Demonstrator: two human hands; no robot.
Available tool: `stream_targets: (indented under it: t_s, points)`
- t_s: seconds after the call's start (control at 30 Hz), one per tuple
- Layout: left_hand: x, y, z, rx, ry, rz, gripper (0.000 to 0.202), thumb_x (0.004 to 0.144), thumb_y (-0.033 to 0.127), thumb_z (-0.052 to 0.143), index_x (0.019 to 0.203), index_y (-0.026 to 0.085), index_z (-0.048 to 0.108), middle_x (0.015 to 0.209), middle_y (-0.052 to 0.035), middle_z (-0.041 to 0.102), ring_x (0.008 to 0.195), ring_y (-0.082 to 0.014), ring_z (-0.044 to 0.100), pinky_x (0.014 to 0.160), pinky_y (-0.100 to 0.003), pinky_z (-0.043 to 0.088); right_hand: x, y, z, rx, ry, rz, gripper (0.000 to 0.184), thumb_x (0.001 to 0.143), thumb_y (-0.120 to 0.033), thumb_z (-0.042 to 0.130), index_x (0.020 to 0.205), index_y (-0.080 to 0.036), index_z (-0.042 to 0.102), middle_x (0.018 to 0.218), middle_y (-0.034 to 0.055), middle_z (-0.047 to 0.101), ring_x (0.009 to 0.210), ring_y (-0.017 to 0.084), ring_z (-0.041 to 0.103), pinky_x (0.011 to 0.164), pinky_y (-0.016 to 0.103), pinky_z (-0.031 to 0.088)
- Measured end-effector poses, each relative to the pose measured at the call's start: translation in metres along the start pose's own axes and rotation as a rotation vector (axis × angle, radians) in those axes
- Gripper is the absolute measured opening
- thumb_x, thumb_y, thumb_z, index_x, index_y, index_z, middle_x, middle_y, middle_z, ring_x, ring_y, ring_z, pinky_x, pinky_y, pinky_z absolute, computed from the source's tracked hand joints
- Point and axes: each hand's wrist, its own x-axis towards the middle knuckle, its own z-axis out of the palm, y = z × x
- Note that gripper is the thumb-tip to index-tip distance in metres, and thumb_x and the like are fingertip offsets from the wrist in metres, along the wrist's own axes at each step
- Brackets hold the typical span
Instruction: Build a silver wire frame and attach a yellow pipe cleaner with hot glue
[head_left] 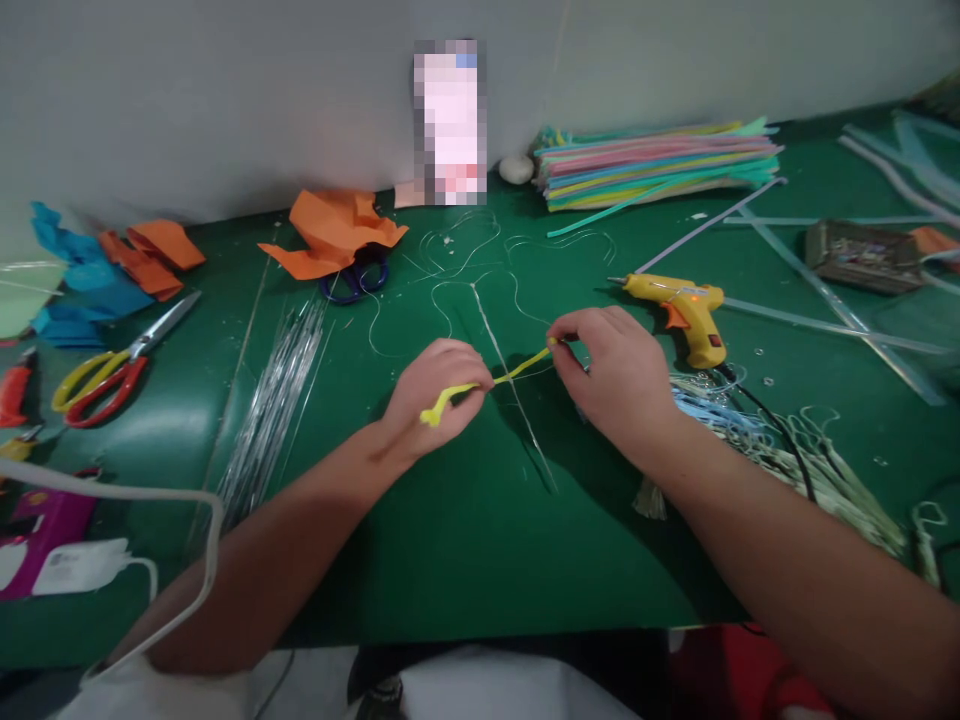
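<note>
A yellow pipe cleaner stretches between my two hands over the middle of the green table. My left hand pinches it near the wire, and its bent end sticks out over the fingers. The other end is pinched between thumb and forefinger of my right hand. Crossing under or against the pipe cleaner is a straight silvery wire stem, slanting towards me. Thin wire loops spread from it like wings. Whether the yellow strand is wrapped around the stem I cannot tell.
A yellow glue gun lies right of my right hand, near tassels. A pipe cleaner bundle and a blurred phone-like screen are at the back. Cut wires and red-and-yellow-handled scissors lie left.
</note>
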Motion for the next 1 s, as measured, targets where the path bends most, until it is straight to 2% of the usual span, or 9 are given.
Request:
stream_targets:
  t_s: [0.1,0.27,0.4,0.5,0.63,0.8,0.9,1.0]
  points:
    - [-0.0009,-0.0052,0.0016,-0.015,-0.011,-0.025,0.017,0.088,0.009,0.058,0.078,0.02,0.066,0.08,-0.0012,0.074,0.088,-0.0172,0.068,0.085,-0.034,0.054,-0.0003,-0.0004,-0.0021,-0.045,-0.027,-0.032,0.01,0.087,-0.016,0.055,0.087,-0.022,0.064,0.086,0.0061,0.071,0.083,0.022,0.063,0.073,0.035,0.049]
    - [-0.0044,-0.0109,0.0004,0.06,-0.143,-0.131,0.012,0.089,0.015,0.06,0.083,0.02,0.07,0.086,-0.0019,0.075,0.088,-0.0191,0.068,0.078,-0.033,0.054,0.0023,0.0001,-0.0071,-0.075,-0.075,-0.106,0.012,0.089,-0.016,0.052,0.087,-0.022,0.062,0.088,0.0064,0.072,0.087,0.023,0.066,0.074,0.036,0.052]
    - [-0.006,-0.0097,-0.0027,0.171,-0.187,-0.079,0.014,0.092,0.019,0.058,0.089,0.018,0.072,0.088,-0.0034,0.076,0.087,-0.0204,0.067,0.073,-0.032,0.053,0.0038,0.0032,-0.0079,-0.071,-0.13,-0.209,0.015,0.09,-0.013,0.05,0.086,-0.021,0.062,0.088,0.0075,0.072,0.092,0.023,0.065,0.08,0.037,0.052]
    - [-0.0042,-0.0073,-0.0037,0.211,-0.196,-0.058,0.016,0.094,0.022,0.058,0.09,0.018,0.072,0.087,-0.0036,0.077,0.083,-0.0207,0.067,0.072,-0.033,0.051,0.0024,0.005,-0.006,-0.055,-0.21,-0.21,0.015,0.09,-0.012,0.049,0.09,-0.02,0.062,0.097,0.0081,0.074,0.091,0.022,0.066,0.076,0.035,0.051]
    - [-0.0018,-0.0073,-0.003,0.203,-0.237,-0.109,0.013,0.093,0.026,0.061,0.095,0.019,0.071,0.088,-0.0027,0.077,0.079,-0.0201,0.066,0.071,-0.033,0.048,0.0,0.0045,-0.0036,0.019,-0.277,-0.113,0.013,0.09,-0.014,0.051,0.094,-0.02,0.062,0.106,0.0081,0.073,0.092,0.022,0.066,0.071,0.032,0.049]
    - [-0.0026,-0.0097,-0.0021,0.093,-0.182,-0.185,0.013,0.094,0.027,0.063,0.09,0.019,0.072,0.086,-0.0019,0.077,0.077,-0.0169,0.065,0.071,-0.029,0.047,0.0,0.0024,-0.0021,0.136,-0.298,0.103,0.011,0.087,-0.023,0.056,0.095,-0.021,0.063,0.084,0.0045,0.071,0.072,0.019,0.064,0.061,0.031,0.046]
    - [-0.0026,-0.0091,-0.0027,0.047,-0.148,-0.217,0.015,0.094,0.027,0.062,0.09,0.018,0.073,0.086,-0.0019,0.077,0.078,-0.0155,0.065,0.07,-0.027,0.047,-0.0008,0.0026,-0.0011,0.255,-0.322,0.185,0.013,0.088,-0.025,0.055,0.098,-0.021,0.064,0.082,0.0033,0.072,0.067,0.017,0.063,0.059,0.03,0.045]
    - [-0.0026,-0.0083,-0.0033,0.031,-0.15,-0.25,0.02,0.097,0.028,0.057,0.089,0.019,0.073,0.085,-0.0017,0.077,0.077,-0.0156,0.065,0.069,-0.028,0.047,-0.0015,0.0017,-0.0007,0.478,-0.311,0.304,0.015,0.089,-0.024,0.055,0.101,-0.022,0.064,0.084,0.0026,0.073,0.07,0.015,0.066,0.065,0.03,0.049]
